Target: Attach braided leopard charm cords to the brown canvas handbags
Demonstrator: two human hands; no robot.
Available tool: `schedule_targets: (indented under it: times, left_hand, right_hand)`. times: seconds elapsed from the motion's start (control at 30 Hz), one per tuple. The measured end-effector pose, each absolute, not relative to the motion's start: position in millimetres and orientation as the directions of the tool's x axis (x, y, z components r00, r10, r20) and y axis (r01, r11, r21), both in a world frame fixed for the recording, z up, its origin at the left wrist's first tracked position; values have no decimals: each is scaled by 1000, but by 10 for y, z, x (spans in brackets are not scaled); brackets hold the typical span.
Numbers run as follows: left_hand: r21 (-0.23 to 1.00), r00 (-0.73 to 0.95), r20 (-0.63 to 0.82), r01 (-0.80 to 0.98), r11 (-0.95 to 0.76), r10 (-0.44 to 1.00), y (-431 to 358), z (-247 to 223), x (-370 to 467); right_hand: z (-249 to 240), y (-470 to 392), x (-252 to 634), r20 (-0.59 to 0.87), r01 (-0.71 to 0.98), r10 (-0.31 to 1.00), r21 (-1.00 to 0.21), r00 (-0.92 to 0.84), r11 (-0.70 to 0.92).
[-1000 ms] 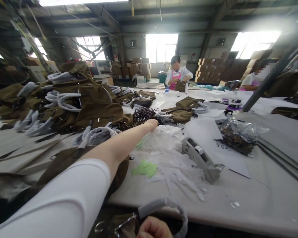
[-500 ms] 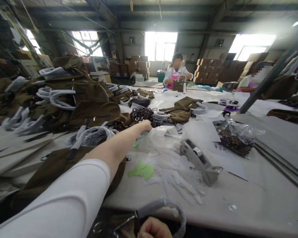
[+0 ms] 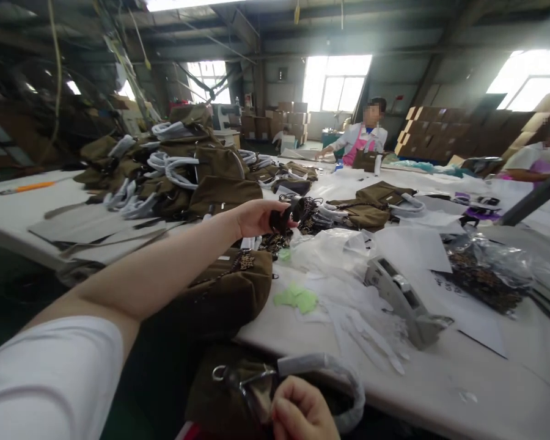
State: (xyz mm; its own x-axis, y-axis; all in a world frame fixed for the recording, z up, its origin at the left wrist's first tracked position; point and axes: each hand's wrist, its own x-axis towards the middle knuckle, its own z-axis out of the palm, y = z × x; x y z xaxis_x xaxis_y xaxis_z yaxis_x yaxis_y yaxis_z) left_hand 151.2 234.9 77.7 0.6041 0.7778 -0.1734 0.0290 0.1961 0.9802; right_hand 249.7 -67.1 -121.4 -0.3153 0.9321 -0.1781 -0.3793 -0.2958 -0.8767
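Along the pale table, the pile of brown bags stands high beside the reaching arm; being loosely stacked, it could slump if an elbow or sleeve catches a wrapped strap. The nearer bag lies beneath the forearm near the table's edge, so a low sweep might drag it off. Below that edge, the lower bag sits by the right hand, whose thumb and fingers are drawn together at its metal fittings; I cannot tell what, if anything, they pinch. With poor support there, the bag could sag or twist, and its wrapped handle could get in the fingers' way. The left hand is closed around a dark bundle, raised just beside the tangled cords. A loose loop could snag there and pull others along. Smallest, the beaded charm on the nearer bag might hook a passing cord.
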Motion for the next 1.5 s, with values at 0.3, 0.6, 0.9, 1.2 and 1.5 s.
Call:
schedule_targets:
  times: [0.3, 0.6, 0.9, 1.2, 1.5]
  left_hand:
    - [887, 663, -208, 437, -146, 720, 867, -41, 1350]
    - [365, 805, -5, 554, -749, 593, 185, -1010, 1492]
    - [349, 599, 23, 745, -568, 800, 493, -943, 1176]
    - [306, 568, -217, 812, -497, 794, 823, -746, 1557]
    - [491, 535, -263, 791, -366, 803, 788, -542, 1437]
  right_hand:
    - [-788, -1036, 2193, -218, -339, 876, -860, -431, -381]
    - [-889, -1197, 2316, -392, -504, 912, -767, -122, -397]
    - [-977, -1160, 2470, -336, -422, 942, -857, 23, -295]
    - [-957, -1092, 2525, -330, -397, 939, -878, 95, -268]
    - [-954, -1064, 2605, -301, -434, 939, -878, 167, -204]
